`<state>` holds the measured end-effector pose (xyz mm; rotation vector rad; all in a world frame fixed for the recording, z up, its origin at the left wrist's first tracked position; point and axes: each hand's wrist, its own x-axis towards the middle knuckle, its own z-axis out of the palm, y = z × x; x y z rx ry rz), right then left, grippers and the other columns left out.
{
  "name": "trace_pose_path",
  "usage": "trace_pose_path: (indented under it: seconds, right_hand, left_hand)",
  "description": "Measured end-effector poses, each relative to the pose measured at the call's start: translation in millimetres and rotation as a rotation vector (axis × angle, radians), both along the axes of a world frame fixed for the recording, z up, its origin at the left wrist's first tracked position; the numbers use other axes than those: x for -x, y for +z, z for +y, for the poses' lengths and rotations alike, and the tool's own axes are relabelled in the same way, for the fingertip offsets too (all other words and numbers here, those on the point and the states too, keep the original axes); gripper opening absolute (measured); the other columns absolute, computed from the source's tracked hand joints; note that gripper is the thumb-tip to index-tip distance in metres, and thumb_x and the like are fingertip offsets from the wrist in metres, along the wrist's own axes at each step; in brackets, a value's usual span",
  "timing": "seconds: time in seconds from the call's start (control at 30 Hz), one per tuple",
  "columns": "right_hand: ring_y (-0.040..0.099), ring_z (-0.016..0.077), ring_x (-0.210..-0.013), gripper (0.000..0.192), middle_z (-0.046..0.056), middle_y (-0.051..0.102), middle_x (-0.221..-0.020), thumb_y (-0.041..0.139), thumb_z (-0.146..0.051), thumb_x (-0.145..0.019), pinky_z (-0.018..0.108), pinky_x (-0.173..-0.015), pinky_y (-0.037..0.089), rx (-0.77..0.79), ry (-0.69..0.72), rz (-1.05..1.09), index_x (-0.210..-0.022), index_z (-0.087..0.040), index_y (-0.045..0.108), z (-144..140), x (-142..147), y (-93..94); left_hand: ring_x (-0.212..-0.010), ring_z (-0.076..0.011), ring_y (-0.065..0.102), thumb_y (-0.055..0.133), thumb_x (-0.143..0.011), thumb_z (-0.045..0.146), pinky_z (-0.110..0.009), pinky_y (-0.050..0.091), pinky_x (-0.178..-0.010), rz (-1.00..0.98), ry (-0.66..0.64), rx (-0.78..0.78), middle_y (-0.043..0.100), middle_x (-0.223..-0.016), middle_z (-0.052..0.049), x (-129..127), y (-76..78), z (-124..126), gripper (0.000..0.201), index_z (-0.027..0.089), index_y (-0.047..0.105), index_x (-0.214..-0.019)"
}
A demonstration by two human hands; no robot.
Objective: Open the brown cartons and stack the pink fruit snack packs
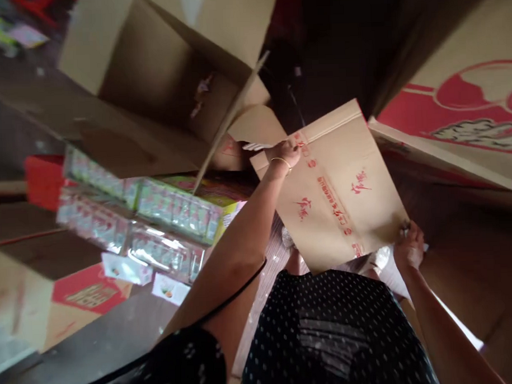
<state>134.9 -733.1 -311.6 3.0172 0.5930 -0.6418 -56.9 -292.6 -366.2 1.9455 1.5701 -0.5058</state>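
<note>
A brown cardboard carton (327, 192) tilts in front of my body, with red printed marks and a strip of red-lettered tape along its face. I cannot tell how deep it is. My left hand (289, 153), a thin bracelet on its wrist, grips the carton's far left edge with bent fingers. At the near right corner, my right hand (410, 244) is closed on the carton's edge. Something pale and clear shows on the back of that hand.
A large open cardboard box (168, 88) stands ahead to the left with a small item inside. Clear-wrapped packs (165, 240) are stacked at left. Another box (87, 298) lies lower left. A large red-printed carton (467, 106) rises at right.
</note>
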Motion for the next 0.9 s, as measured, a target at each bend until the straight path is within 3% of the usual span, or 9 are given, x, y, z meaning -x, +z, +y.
trace_pose_path:
  seconds: [0.17, 0.33, 0.5, 0.6, 0.67, 0.73, 0.8, 0.9]
  right_hand:
    - [0.048, 0.0364, -0.143, 0.069, 0.023, 0.045, -0.159, 0.037, -0.035, -0.096, 0.056, -0.114, 0.046, -0.015, -0.099, 0.031, -0.161, -0.012, 0.041, -53.8, -5.1, 5.8]
    - [0.054, 0.0343, -0.137, 0.071, 0.022, 0.039, -0.164, 0.04, -0.032, -0.097, 0.05, -0.108, 0.05, 0.028, -0.159, 0.071, -0.167, -0.016, 0.033, -105.5, -25.0, 18.5]
    - [0.054, 0.035, -0.137, 0.075, 0.023, 0.035, -0.167, 0.042, -0.025, -0.097, 0.051, -0.109, 0.049, 0.15, 0.002, 0.133, -0.17, -0.017, 0.028, -120.8, -62.4, 32.1]
    - [0.042, 0.037, -0.148, 0.073, 0.021, 0.03, -0.171, 0.042, -0.023, -0.094, 0.057, -0.118, 0.041, 0.142, 0.115, 0.048, -0.167, -0.015, 0.035, -117.5, -65.6, 40.7]
    - [0.036, 0.037, -0.152, 0.069, 0.023, 0.031, -0.17, 0.041, -0.024, -0.094, 0.058, -0.121, 0.038, 0.033, 0.179, -0.037, -0.162, -0.009, 0.041, -115.2, -51.1, 50.4]
    - [0.048, 0.0349, -0.143, 0.063, 0.027, 0.045, -0.159, 0.042, -0.029, -0.095, 0.055, -0.116, 0.044, -0.087, 0.197, -0.04, -0.154, -0.006, 0.049, -111.8, -23.8, 62.0]
    - [0.065, 0.0297, -0.116, 0.056, 0.023, 0.066, -0.131, 0.04, -0.035, -0.097, 0.049, -0.102, 0.053, -0.14, 0.152, 0.115, -0.144, -0.009, 0.056, -103.3, 12.6, 71.8]
    - [0.065, 0.0201, -0.077, 0.047, 0.01, 0.072, -0.094, 0.042, -0.044, -0.099, 0.038, -0.081, 0.056, -0.107, 0.054, 0.455, -0.131, -0.015, 0.062, -70.7, 71.9, 75.8]
  left_hand:
    - [-0.133, -0.0411, 0.059, 0.052, -0.092, 0.045, -0.053, 0.045, -0.115, 0.177, -0.16, 0.008, 0.064, -0.143, -0.026, -0.4, 31.3, -53.6, 0.061, 0.008, 0.064, -0.139]
    - [-0.128, -0.0399, 0.063, 0.049, -0.093, 0.037, -0.05, 0.049, -0.11, 0.206, -0.232, 0.083, 0.065, -0.137, -0.028, 28.5, 50.3, -130.0, 0.058, 0.005, 0.061, -0.139]
    - [-0.129, -0.0405, 0.062, 0.049, -0.092, 0.035, -0.049, 0.048, -0.112, 0.201, -0.085, 0.092, 0.064, -0.137, -0.029, 81.1, 63.0, -228.1, 0.061, 0.003, 0.056, -0.143]
    - [-0.133, -0.0407, 0.059, 0.052, -0.092, 0.037, -0.049, 0.047, -0.114, 0.181, 0.029, 0.102, 0.059, -0.145, -0.029, 102.6, 68.1, -275.3, 0.073, 0.003, 0.044, -0.156]
    - [-0.138, -0.0395, 0.056, 0.054, -0.091, 0.038, -0.046, 0.046, -0.116, 0.143, 0.074, 0.091, 0.054, -0.151, -0.029, 107.5, 69.9, -290.7, 0.081, 0.001, 0.037, -0.16]
    - [-0.138, -0.0387, 0.056, 0.056, -0.09, 0.037, -0.045, 0.047, -0.115, 0.113, 0.118, 0.079, 0.054, -0.151, -0.028, 108.2, 70.2, -293.9, 0.08, 0.003, 0.039, -0.16]
    - [-0.135, -0.0393, 0.057, 0.056, -0.09, 0.036, -0.048, 0.047, -0.113, 0.102, 0.157, 0.07, 0.059, -0.146, -0.025, 109.1, 69.7, -291.5, 0.071, 0.007, 0.048, -0.154]
    - [-0.136, -0.039, 0.055, 0.055, -0.091, 0.032, -0.05, 0.046, -0.114, 0.066, 0.19, 0.032, 0.059, -0.146, -0.023, 116.6, 68.4, -288.8, 0.061, 0.01, 0.054, -0.148]
